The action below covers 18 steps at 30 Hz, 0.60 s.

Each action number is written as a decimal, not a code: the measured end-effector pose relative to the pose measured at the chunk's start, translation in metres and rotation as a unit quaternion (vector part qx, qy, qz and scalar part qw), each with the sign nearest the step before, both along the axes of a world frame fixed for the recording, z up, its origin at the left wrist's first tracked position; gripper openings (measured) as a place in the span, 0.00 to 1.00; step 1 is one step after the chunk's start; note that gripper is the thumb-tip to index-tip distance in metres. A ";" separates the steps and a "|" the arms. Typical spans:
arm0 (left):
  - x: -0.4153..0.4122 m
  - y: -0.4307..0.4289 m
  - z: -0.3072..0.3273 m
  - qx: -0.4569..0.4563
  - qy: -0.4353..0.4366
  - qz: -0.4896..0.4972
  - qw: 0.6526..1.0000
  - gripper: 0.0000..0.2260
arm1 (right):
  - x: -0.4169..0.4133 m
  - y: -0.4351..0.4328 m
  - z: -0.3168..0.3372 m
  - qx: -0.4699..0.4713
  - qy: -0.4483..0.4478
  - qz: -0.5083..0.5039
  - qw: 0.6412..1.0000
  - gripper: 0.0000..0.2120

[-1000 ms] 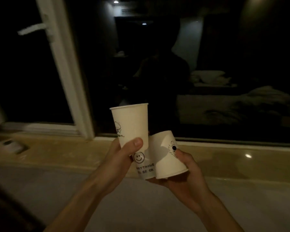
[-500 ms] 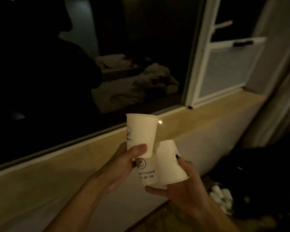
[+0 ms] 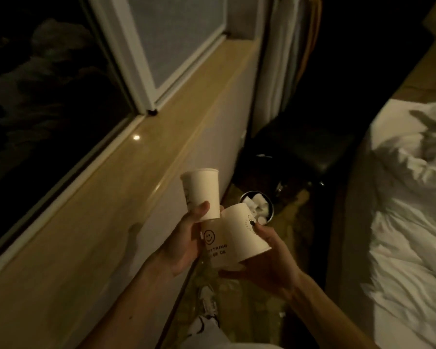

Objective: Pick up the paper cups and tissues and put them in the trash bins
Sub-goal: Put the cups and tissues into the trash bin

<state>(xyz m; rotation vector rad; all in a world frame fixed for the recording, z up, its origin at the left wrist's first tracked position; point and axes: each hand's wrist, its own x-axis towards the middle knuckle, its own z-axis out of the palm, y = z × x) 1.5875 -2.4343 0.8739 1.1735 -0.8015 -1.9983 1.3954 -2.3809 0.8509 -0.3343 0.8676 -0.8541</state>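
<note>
Three white paper cups are in view: an upright cup (image 3: 202,192), a smiley-face cup (image 3: 213,245) and a tilted cup (image 3: 242,233). Also visible are two hands, the left hand (image 3: 184,245) and the right hand (image 3: 269,260); one round trash bin (image 3: 243,196); white wads (image 3: 258,200) too blurred to count; and one bed (image 3: 413,222).

Dark window (image 3: 48,84), tan sill (image 3: 126,172), rumpled bed (image 3: 413,222)
</note>
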 end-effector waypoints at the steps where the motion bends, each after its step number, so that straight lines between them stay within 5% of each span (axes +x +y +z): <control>1: -0.003 -0.016 -0.008 0.008 0.007 -0.019 1.000 0.31 | -0.001 -0.009 -0.004 0.008 0.007 -0.021 1.000 0.30; 7: -0.039 -0.103 -0.037 0.046 0.043 -0.107 0.992 0.22 | -0.012 -0.057 -0.011 0.074 0.034 -0.132 0.988 0.47; 18: -0.103 -0.167 -0.120 0.181 -0.020 -0.210 0.961 0.35 | -0.044 -0.095 -0.079 0.156 -0.094 -0.248 0.951 0.45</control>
